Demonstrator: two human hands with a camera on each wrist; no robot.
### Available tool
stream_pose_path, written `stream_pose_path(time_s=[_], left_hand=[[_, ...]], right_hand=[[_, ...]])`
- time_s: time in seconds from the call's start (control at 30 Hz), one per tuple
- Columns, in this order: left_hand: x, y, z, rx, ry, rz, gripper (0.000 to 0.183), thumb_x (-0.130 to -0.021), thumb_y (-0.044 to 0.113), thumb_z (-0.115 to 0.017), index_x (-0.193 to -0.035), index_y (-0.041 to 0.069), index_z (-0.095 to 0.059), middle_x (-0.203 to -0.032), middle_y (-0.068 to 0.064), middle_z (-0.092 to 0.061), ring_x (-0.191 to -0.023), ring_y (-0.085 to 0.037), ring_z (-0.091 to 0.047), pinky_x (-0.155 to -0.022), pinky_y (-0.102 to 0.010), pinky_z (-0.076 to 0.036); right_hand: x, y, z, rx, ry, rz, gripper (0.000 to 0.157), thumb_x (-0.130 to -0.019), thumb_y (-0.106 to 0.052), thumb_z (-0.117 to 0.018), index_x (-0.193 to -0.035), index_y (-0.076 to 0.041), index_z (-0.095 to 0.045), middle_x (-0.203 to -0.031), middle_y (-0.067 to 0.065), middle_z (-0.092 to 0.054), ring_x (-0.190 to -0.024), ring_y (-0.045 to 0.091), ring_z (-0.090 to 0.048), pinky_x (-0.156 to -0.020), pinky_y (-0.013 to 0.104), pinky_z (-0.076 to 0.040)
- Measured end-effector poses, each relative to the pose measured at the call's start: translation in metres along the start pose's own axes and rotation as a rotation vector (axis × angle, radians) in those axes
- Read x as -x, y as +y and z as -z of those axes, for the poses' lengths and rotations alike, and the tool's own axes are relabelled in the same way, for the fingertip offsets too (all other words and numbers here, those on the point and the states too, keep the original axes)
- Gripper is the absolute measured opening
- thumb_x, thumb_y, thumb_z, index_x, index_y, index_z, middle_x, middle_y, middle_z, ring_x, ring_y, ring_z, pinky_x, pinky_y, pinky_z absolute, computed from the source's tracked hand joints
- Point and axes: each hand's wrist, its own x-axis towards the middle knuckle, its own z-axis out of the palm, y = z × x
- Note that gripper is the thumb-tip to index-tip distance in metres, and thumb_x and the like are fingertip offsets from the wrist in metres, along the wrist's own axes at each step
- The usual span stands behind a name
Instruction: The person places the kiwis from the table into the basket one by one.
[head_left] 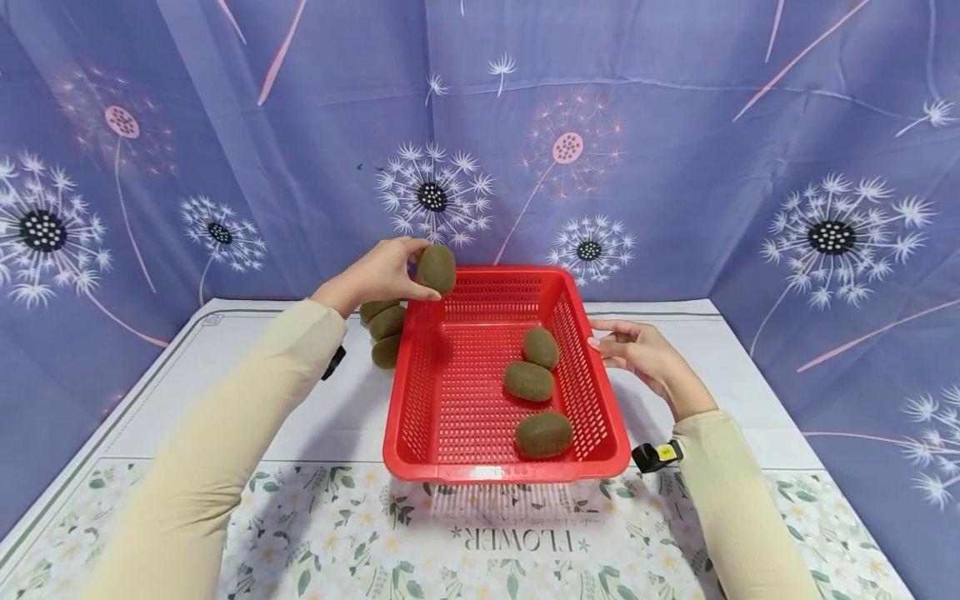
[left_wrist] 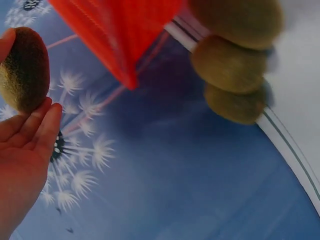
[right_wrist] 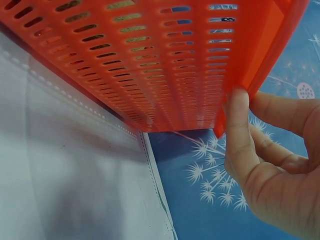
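My left hand (head_left: 386, 271) pinches a brown, fuzzy kiwi (head_left: 437, 269) between thumb and fingers, above the back left corner of a red plastic basket (head_left: 506, 472). In the left wrist view the held kiwi (left_wrist: 25, 70) is upright, with fingertips along its side. My right hand (head_left: 637, 354) holds the basket's right rim; in the right wrist view the thumb and fingers (right_wrist: 240, 120) meet at that rim. Three kiwis lie inside the basket on its right side, the front one (head_left: 543, 435) a little apart from the other two (head_left: 528, 381).
Three more kiwis (head_left: 387, 323) lie in a row on the table just outside the basket's left wall. The white table cover (head_left: 315, 417) has a floral front part. A blue dandelion-print curtain (head_left: 495, 125) hangs close behind and at both sides.
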Motion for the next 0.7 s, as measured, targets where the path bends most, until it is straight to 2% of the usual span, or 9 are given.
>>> stream_pose_path(time_s=[0.3, 0.53, 0.7], left_hand=[[-0.031, 0.031, -0.008, 0.074, 0.04, -0.001, 0.066, -0.073, 0.027, -0.083, -0.128, 0.003, -0.055, -0.099, -0.009, -0.064, -0.088, -0.022, -0.056, -0.083, -0.036, -0.046], [-0.051, 0.049, -0.025, 0.176, 0.076, 0.03, 0.062, -0.073, 0.023, -0.084, -0.126, 0.002, -0.058, -0.099, -0.01, -0.066, -0.089, -0.019, -0.059, -0.085, -0.031, -0.047], [-0.06, 0.054, -0.041, 0.178, 0.078, 0.064, 0.058, -0.072, 0.025, -0.084, -0.118, 0.0, -0.061, -0.095, -0.011, -0.067, -0.087, -0.021, -0.059, -0.08, -0.03, -0.048]], right_hand=[[-0.001, 0.002, 0.001, -0.01, -0.009, 0.005, 0.057, -0.093, -0.002, -0.059, -0.14, 0.016, -0.032, -0.088, -0.003, -0.067, -0.08, 0.007, -0.065, -0.075, 0.025, -0.055], [-0.001, 0.004, 0.001, -0.001, 0.003, 0.007, 0.057, -0.093, -0.004, -0.061, -0.14, 0.014, -0.035, -0.09, -0.004, -0.067, -0.08, 0.007, -0.066, -0.075, 0.025, -0.055], [-0.001, 0.003, 0.001, 0.023, 0.01, 0.007, 0.055, -0.093, -0.006, -0.062, -0.141, 0.01, -0.039, -0.087, -0.002, -0.063, -0.077, 0.008, -0.066, -0.075, 0.026, -0.055]])
